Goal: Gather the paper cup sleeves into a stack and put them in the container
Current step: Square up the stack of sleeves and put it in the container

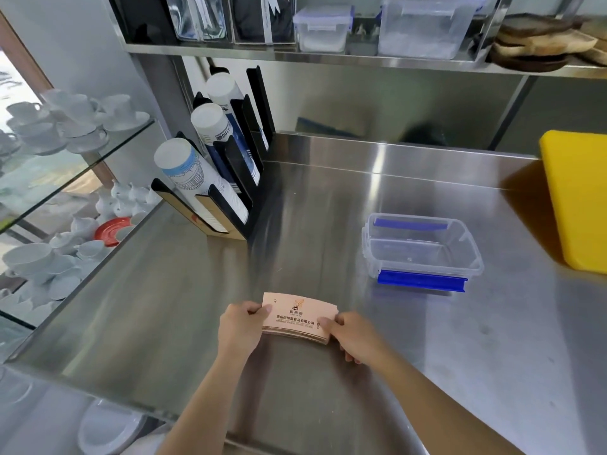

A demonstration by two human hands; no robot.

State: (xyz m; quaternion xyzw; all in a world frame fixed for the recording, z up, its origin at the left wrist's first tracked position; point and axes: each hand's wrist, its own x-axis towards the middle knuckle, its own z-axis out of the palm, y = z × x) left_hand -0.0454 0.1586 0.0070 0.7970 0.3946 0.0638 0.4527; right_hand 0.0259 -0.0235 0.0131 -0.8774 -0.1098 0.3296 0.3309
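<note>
Sleeve stack (297, 318): pale pink, top face printed with a small logo and a line of Chinese characters ending 食品有限公司; the finer print below is unreadable. Stack is held level just above the steel counter (328, 198), near its front edge. Left hand (241, 326) grips the stack's left end, thumb on top. Right hand (353, 334) grips the right end, thumb on top, fingers beneath. Container (422, 249): clear, lidless, blue latches, standing beyond and right of the stack, well apart, with bare counter between. Cup rack (213, 169) at left rear; cup lettering illegible. Yellow board (579, 198) at far right.
</note>
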